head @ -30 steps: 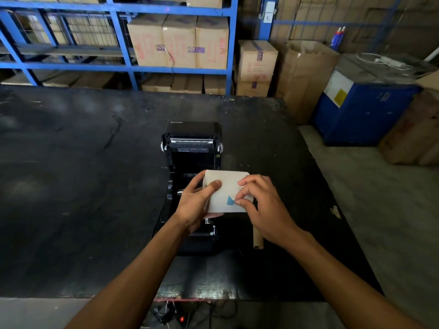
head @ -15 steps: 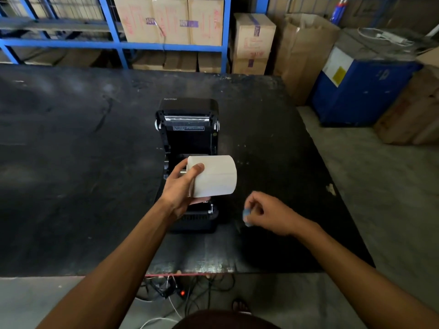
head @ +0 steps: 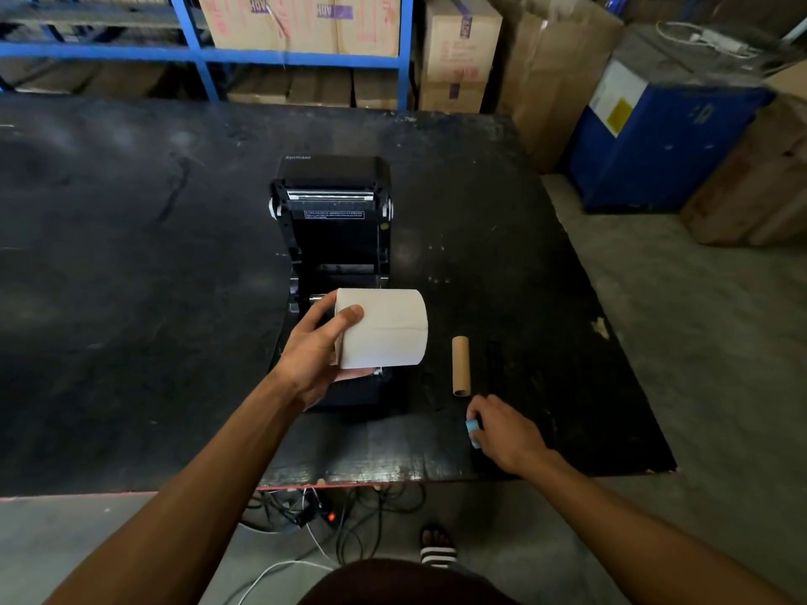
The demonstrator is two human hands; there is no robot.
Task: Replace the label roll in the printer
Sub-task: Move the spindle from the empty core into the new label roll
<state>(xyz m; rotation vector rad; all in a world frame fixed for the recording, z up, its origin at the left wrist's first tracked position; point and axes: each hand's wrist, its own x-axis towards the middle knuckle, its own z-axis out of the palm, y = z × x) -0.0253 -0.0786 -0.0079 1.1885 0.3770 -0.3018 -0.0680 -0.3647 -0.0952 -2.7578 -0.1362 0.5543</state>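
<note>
Full white paper label roll (head: 381, 328) being gripped by left hand (head: 315, 351) over open black plastic printer (head: 332, 229), right hand (head: 502, 430) pinching small blue sticker (head: 472, 431) above black surface (head: 131, 299), near empty brown cardboard core (head: 460, 365).

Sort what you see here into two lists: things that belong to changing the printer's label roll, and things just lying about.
Belongs to the job:
new label roll in the left hand
open printer
empty cardboard core
blue sticker in the right hand

Just lying about:
cardboard boxes
blue bin
cables under the table
</note>
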